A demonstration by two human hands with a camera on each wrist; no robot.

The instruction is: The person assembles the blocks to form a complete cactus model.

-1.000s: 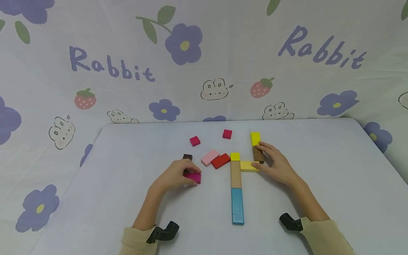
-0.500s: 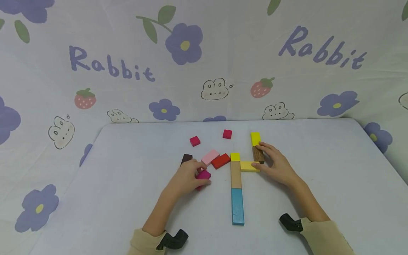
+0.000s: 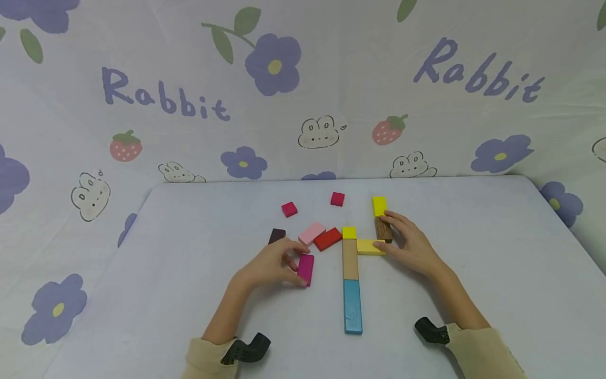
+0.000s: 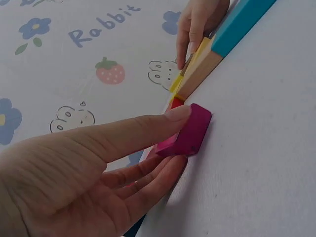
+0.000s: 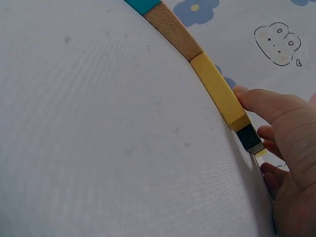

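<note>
My left hand (image 3: 272,266) holds a magenta block (image 3: 305,270) lengthwise, thumb at its near end and index finger at its far end; the left wrist view shows the same magenta block (image 4: 190,131) between thumb and fingers. On the right, my right hand (image 3: 416,247) rests its thumb on the right end of a pale yellow block (image 3: 369,247). Its index finger touches a brown wood-grain block (image 3: 383,229), whose far end meets a bright yellow block (image 3: 380,206). In the right wrist view the thumb lies on the pale yellow block (image 5: 219,91).
A small yellow block (image 3: 349,232), a tan block (image 3: 350,259) and a blue block (image 3: 352,306) form a line. Pink (image 3: 312,233) and red (image 3: 327,239) blocks lie left of it. Two small crimson blocks (image 3: 290,209) sit farther back. A dark block (image 3: 277,236) is partly behind the left hand.
The left hand has carried the magenta block rightward and turned it, so its long side now runs nearly parallel to the blue-tan line. The right hand has stayed in place.
</note>
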